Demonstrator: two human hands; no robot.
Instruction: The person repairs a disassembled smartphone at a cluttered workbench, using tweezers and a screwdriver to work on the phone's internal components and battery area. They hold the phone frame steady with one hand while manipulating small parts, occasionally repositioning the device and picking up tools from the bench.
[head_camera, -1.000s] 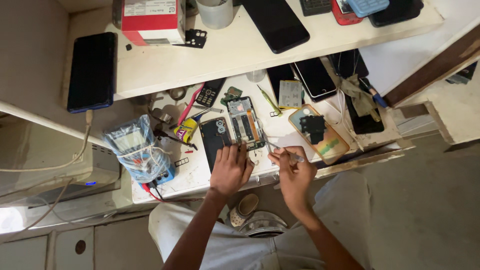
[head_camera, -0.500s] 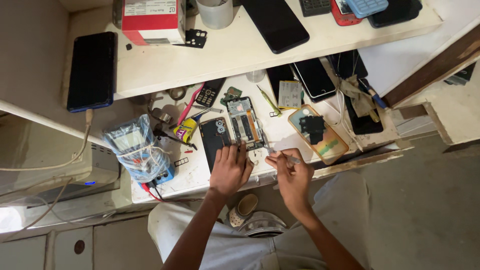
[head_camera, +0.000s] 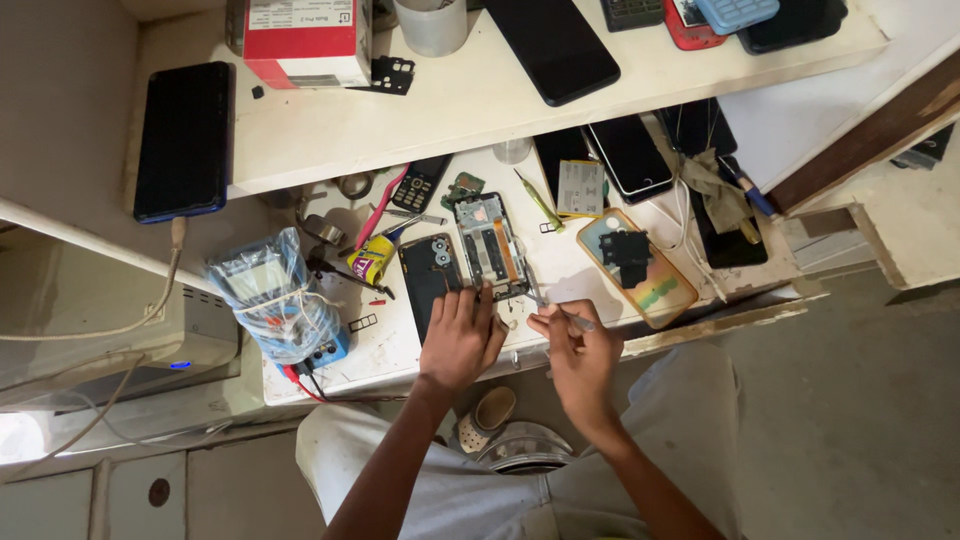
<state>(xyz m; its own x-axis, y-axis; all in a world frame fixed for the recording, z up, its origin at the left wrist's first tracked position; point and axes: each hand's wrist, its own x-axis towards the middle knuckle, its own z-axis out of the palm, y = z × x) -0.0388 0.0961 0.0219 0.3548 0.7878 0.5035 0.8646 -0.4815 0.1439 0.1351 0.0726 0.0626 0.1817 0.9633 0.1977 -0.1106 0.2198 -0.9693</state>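
Bare metal and circuitry show inside the opened phone (head_camera: 490, 248), which lies on the bench (head_camera: 400, 345) directly beyond both hands. Its long axis runs away from the person, leaning slightly left at the far end; the near end touches the left hand (head_camera: 460, 340), whose fingers lie flat on it, holding nothing. The right hand (head_camera: 578, 352), just right of that end, pinches tweezers (head_camera: 556, 310), tips pointing at the phone's near edge. A back cover (head_camera: 430, 280) lies just left.

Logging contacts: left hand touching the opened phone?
Touching. Head view: left hand fingertips rest on the lower end of the opened phone; no gap shows.
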